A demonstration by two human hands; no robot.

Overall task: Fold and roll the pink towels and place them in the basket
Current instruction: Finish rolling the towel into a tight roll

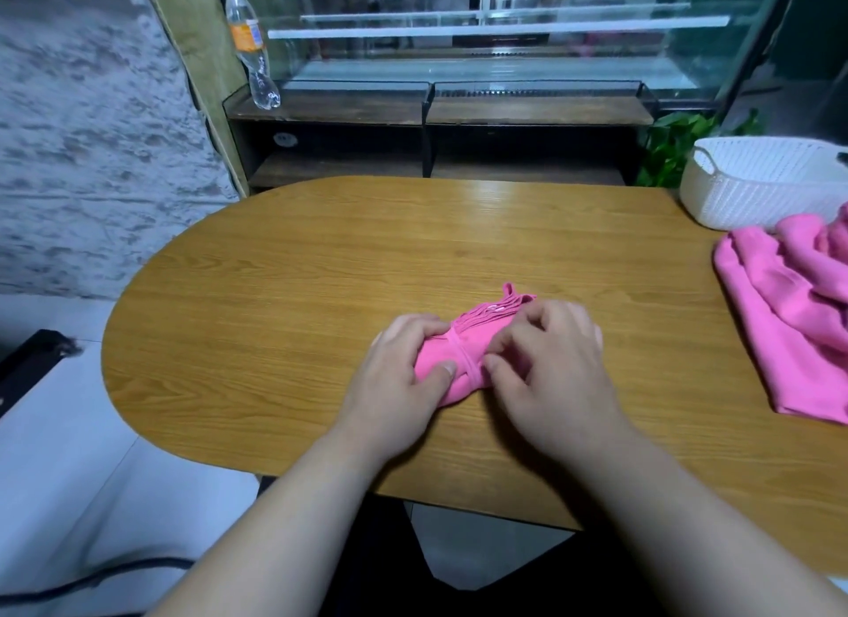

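While on table (321, 258), towel (463, 345) between fingers (504, 341)

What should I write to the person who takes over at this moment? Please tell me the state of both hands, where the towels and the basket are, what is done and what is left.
Left hand: grips the left end of the rolled towel.
Right hand: pinches its right end.
The rolled towel lies on the table, near the front middle.
The pile of loose towels lies at the right edge, with the white basket just behind it.
Done: one towel is rolled, not yet in the basket.
Left: put it in the basket, then fold and roll the pile.
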